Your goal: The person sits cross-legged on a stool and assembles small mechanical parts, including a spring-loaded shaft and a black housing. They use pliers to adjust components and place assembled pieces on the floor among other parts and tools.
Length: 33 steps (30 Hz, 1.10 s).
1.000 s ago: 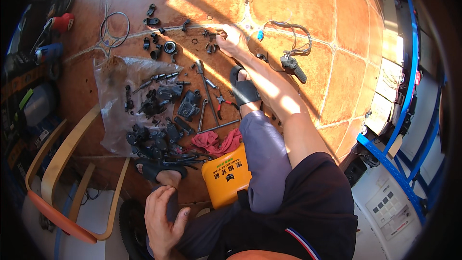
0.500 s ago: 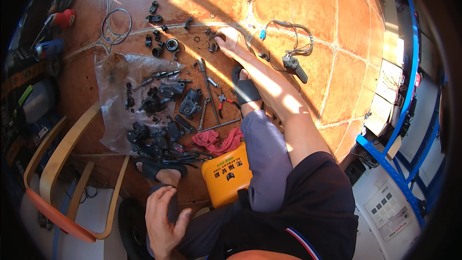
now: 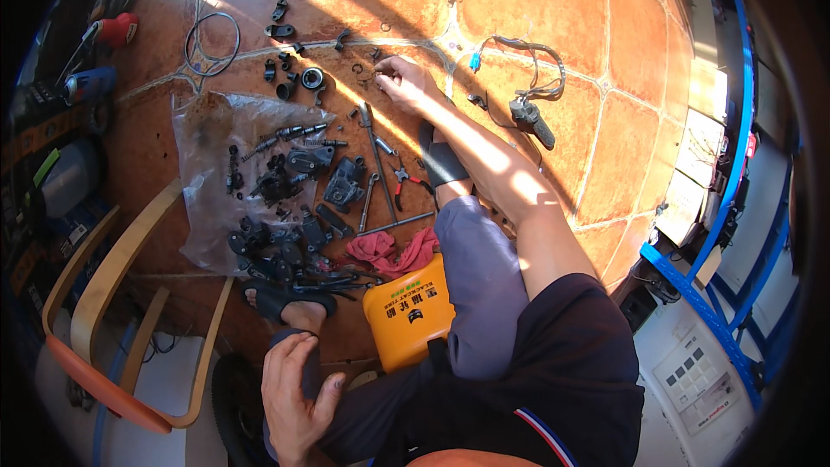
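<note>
My right hand (image 3: 405,85) reaches far out over the tiled floor. Its thumb and fingers are pinched together around something too small to make out. Beside the fingertips lie a small ring (image 3: 357,68) and a little dark part (image 3: 375,54). Resting on my left knee, my left hand (image 3: 296,393) is empty, its fingers apart. Left of the right hand are a round collar (image 3: 312,79) and several small black clamps and sleeves. Nearer to me, dark greasy metal parts, among them a block-shaped housing (image 3: 344,183), lie on and beside a clear plastic sheet (image 3: 199,151).
Red-handled pliers (image 3: 402,176), a long socket wrench (image 3: 373,134) and a pink rag (image 3: 380,252) lie before my feet. A yellow box (image 3: 406,320) stands between my legs. Further right is a handlebar grip with cable (image 3: 532,121); a wooden-armed chair (image 3: 112,272) stands left.
My right hand has drawn slightly left and toward me, its fingers now pinched. Small dark parts seen beside the fingertips before are no longer visible there. My left hand has stayed still.
</note>
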### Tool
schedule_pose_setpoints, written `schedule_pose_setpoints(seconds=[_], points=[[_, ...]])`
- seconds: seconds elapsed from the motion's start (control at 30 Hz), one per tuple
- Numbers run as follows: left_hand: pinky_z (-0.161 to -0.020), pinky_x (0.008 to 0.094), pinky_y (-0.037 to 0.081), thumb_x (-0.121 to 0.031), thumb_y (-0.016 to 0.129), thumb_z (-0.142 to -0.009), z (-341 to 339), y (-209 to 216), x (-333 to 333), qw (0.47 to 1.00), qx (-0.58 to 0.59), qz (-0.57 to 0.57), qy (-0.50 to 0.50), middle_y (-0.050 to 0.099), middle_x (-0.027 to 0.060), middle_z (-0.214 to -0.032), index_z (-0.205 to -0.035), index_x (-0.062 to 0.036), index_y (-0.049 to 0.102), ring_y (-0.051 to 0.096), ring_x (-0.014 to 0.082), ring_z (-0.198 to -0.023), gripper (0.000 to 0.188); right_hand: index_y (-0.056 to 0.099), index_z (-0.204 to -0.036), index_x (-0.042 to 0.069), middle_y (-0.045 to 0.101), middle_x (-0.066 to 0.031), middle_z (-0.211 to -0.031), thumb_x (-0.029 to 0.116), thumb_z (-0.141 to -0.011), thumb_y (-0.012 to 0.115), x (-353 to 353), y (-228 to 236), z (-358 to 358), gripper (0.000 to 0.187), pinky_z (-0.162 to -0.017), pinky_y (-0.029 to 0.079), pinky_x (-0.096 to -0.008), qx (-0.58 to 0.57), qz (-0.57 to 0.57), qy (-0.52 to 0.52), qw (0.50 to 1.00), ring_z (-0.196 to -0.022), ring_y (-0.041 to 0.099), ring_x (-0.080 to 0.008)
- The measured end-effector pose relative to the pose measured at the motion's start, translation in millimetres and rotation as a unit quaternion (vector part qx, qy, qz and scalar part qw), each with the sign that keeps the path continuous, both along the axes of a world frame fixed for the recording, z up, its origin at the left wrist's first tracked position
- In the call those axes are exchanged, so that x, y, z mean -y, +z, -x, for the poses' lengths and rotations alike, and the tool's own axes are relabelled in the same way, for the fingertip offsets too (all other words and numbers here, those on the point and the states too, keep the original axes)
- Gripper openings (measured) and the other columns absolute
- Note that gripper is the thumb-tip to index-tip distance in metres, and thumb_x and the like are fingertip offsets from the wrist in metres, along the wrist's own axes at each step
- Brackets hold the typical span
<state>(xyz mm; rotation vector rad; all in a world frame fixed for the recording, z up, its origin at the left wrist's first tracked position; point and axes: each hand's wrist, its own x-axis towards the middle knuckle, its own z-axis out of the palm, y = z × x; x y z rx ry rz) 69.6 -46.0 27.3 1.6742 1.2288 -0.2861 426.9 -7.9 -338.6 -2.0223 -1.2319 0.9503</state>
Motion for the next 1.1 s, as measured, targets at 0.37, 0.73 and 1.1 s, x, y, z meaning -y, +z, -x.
schedule_pose_setpoints(seconds=[0.37, 0.73, 1.1], points=[[-0.098, 0.042, 0.046, -0.03, 0.077, -0.081, 1.9, 1.6, 0.6, 1.0, 0.008, -0.002, -0.001, 0.06, 0.0204, -0.123, -0.12, 0.0005, 0.061, 0.06, 0.0379, -0.112, 0.052, 0.069, -0.112, 0.004, 0.066, -0.0246, -0.105, 0.015, -0.089, 0.056, 13.2, -17.1, -19.2, 0.029, -0.085, 0.054, -0.0469, 0.086, 0.01, 0.0, 0.996, -0.096, 0.066, -0.039], [-0.097, 0.0421, 0.046, -0.034, 0.076, -0.083, 3.9, 1.3, 1.0, 1.0, 0.01, -0.001, -0.001, 0.06, 0.0205, -0.123, -0.12, 0.0011, 0.061, 0.06, 0.0381, -0.112, 0.053, 0.06, -0.128, 0.008, 0.064, -0.0191, -0.111, 0.03, -0.084, 0.069, 20.2, 10.1, 0.7, 0.05, -0.092, 0.051, -0.0441, 0.065, 0.112, 0.015, 0.991, -0.109, 0.062, -0.0364], [-0.097, 0.0418, 0.047, -0.038, 0.075, -0.085, 2.2, 1.1, 0.7, 1.0, 0.005, 0.0, -0.003, 0.06, 0.0199, -0.123, -0.12, 0.0004, 0.061, 0.06, 0.0376, -0.112, 0.054, 0.062, -0.12, 0.009, 0.061, -0.0158, -0.113, 0.025, -0.085, 0.069, 20.6, 2.0, 5.0, 0.04, -0.088, 0.052, -0.0456, 0.106, 0.085, 0.061, 0.989, -0.105, 0.062, -0.0361]])
